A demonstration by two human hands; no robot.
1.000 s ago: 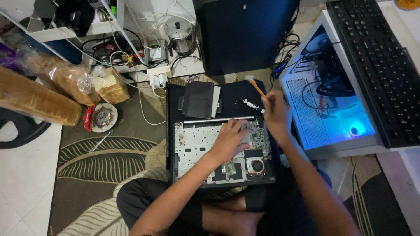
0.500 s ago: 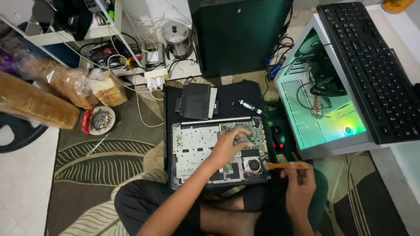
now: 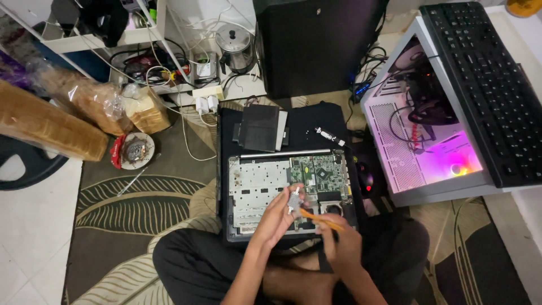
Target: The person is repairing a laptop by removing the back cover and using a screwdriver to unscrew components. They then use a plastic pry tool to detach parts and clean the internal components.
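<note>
An opened laptop base with its green circuit board exposed lies on a black mat in front of my crossed legs. My left hand holds a small grey metal part just above the laptop's front half. My right hand grips an orange-handled tool, and its tip touches that part. A black removed cover and a small white tube lie on the mat beyond the laptop.
A lit desktop case lies open at the right with a black keyboard on it. A black mouse sits beside the laptop. A black tower stands behind. Cables, a shelf and bagged bread crowd the left.
My right hand came from behind the laptop round to its front edge with the orange tool. My left hand lifted the small grey part off the board, and the tool now meets it.
</note>
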